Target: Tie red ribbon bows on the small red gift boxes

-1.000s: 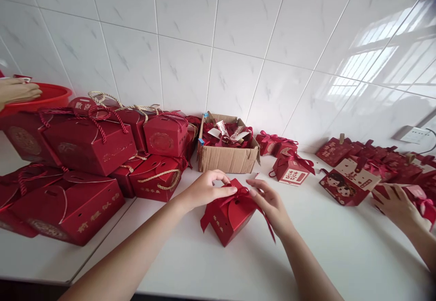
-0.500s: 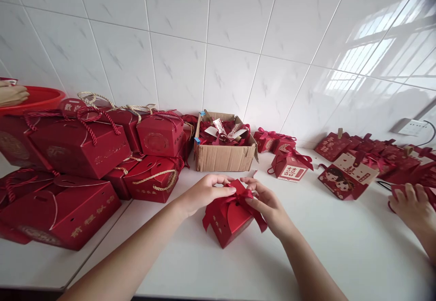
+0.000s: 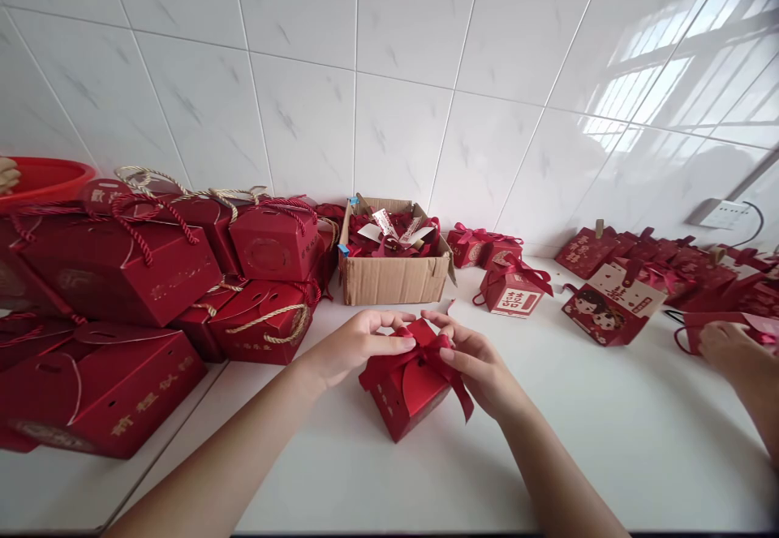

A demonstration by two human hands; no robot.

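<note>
A small red gift box (image 3: 405,408) with gold characters on its side stands on the white table in front of me. On its top sits a bow of dark red ribbon (image 3: 419,353). My left hand (image 3: 359,345) pinches the bow's left loop between thumb and fingers. From the other side, my right hand (image 3: 478,359) grips the right loop, its thumb on the front of the ribbon. One ribbon tail hangs down the box's right side below my fingers. The fingertips behind the bow are partly hidden.
Stacked red boxes with rope handles (image 3: 127,270) fill the left side. A cardboard box (image 3: 395,280) of ribbons and cards stands by the wall. Finished-looking small boxes (image 3: 514,288) and a card-fronted box (image 3: 608,311) are at right, near another person's hand (image 3: 736,355).
The view has shifted slightly. My hands stay on the bow with little movement. At the right, the other person's hand has moved a little on a red box.
</note>
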